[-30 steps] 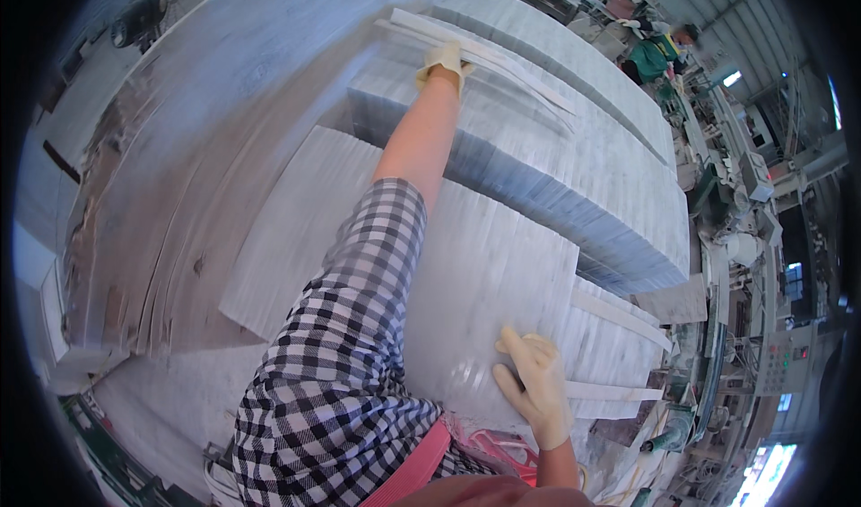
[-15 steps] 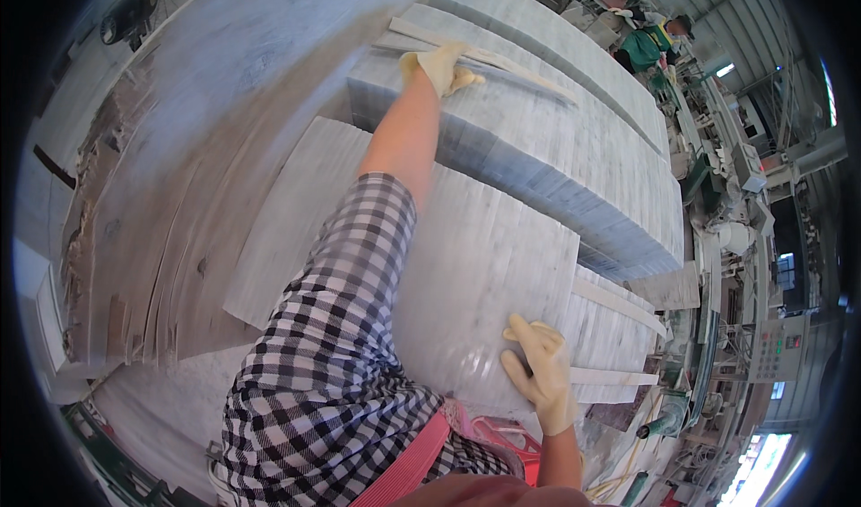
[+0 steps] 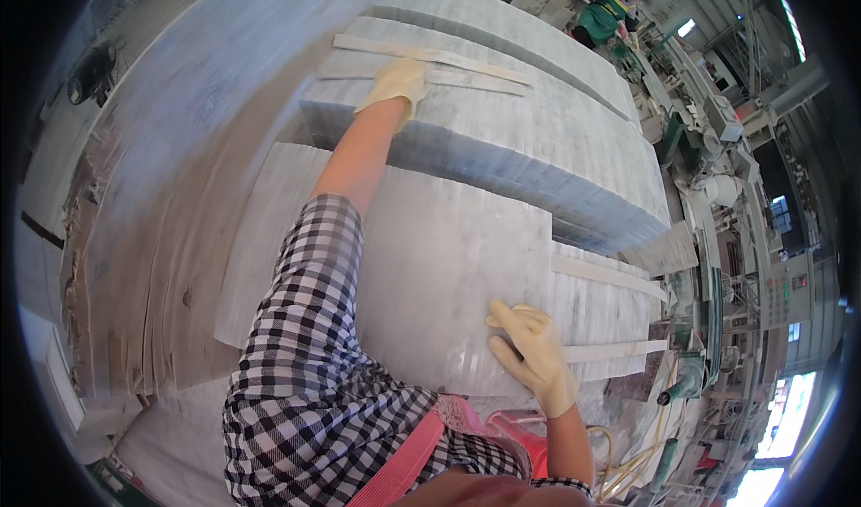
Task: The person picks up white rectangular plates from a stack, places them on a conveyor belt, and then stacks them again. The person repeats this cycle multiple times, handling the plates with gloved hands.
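Marble strips [image 3: 430, 65] lie loose on top of the far stack of slabs [image 3: 538, 148], and the gloved left hand [image 3: 395, 83] rests open and flat at the stack's near left corner, beside the strip ends. The right hand [image 3: 531, 356] lies spread, gripping nothing, at the near right edge of the big slab [image 3: 430, 265]. Leaning this far, a slip of either palm could, I judge, knock a thin strip off the stack and crack it.
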{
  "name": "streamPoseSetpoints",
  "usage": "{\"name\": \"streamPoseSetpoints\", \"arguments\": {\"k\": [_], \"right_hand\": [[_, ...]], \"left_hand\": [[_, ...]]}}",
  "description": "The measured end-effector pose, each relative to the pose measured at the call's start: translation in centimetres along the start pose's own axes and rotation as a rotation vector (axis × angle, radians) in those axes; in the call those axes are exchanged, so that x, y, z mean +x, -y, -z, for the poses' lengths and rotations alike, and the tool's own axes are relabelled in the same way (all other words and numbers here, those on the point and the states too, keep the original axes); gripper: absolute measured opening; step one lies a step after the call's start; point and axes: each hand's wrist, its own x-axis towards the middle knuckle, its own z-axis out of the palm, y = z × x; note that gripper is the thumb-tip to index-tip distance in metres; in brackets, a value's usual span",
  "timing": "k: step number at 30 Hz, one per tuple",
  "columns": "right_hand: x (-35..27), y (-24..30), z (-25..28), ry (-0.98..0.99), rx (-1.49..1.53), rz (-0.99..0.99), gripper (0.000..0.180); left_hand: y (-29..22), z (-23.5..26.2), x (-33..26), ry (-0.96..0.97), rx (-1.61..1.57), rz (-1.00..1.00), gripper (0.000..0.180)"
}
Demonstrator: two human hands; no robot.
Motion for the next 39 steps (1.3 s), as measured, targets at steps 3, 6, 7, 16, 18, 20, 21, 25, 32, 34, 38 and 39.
{"name": "streamPoseSetpoints", "arguments": {"k": [3, 6, 7, 16, 18, 20, 21, 25, 32, 34, 38, 39], "right_hand": [[-0.1, 0.0, -0.1, 0.013, 0.004, -0.014, 0.044], [-0.2, -0.1, -0.2, 0.018, 0.026, -0.027, 0.047], [-0.1, -0.2, -0.3, 0.009, 0.034, -0.018, 0.049], [-0.2, 0.0, -0.5, 0.045, 0.043, -0.053, 0.05], [-0.2, 0.0, -0.6, 0.037, 0.037, -0.048, 0.05], [0.0, 0.1, -0.6, 0.031, 0.029, -0.03, 0.051], [0.0, 0.2, -0.6, 0.027, 0.02, -0.028, 0.052], [0.2, 0.7, -0.5, 0.017, -0.001, -0.024, 0.051], [0.6, 0.8, -0.6, 0.025, -0.013, -0.022, 0.054], [0.8, 0.9, -0.6, 0.042, -0.006, -0.043, 0.054], [1.0, 1.9, -0.3, 0.035, 0.049, 0.006, 0.055], [1.0, 2.0, -0.4, 0.051, 0.022, -0.037, 0.055]], "left_hand": [[1.2, -0.6, 0.7, 0.117, -0.002, 0.036, 0.031], [2.1, -0.3, 0.4, 0.096, -0.023, -0.039, 0.029], [2.3, 0.0, 0.1, 0.091, -0.01, -0.071, 0.029], [2.4, 1.3, -2.8, 0.056, 0.0, -0.115, 0.031], [2.3, 1.3, -2.4, 0.092, -0.014, -0.087, 0.032], [2.7, 1.3, -1.7, 0.027, -0.077, -0.05, 0.033], [3.0, 1.2, -1.3, -0.061, -0.141, -0.033, 0.035], [4.4, 0.9, -0.7, -0.25, -0.086, -0.024, 0.037], [3.3, 0.3, 1.4, 0.123, 0.137, 0.113, 0.041], [2.7, 0.4, 2.0, 0.206, 0.21, 0.12, 0.041], [3.1, 1.0, 2.5, 0.022, 0.178, 0.189, 0.041], [3.1, 0.9, 2.7, 0.041, 0.17, 0.198, 0.041]]}}
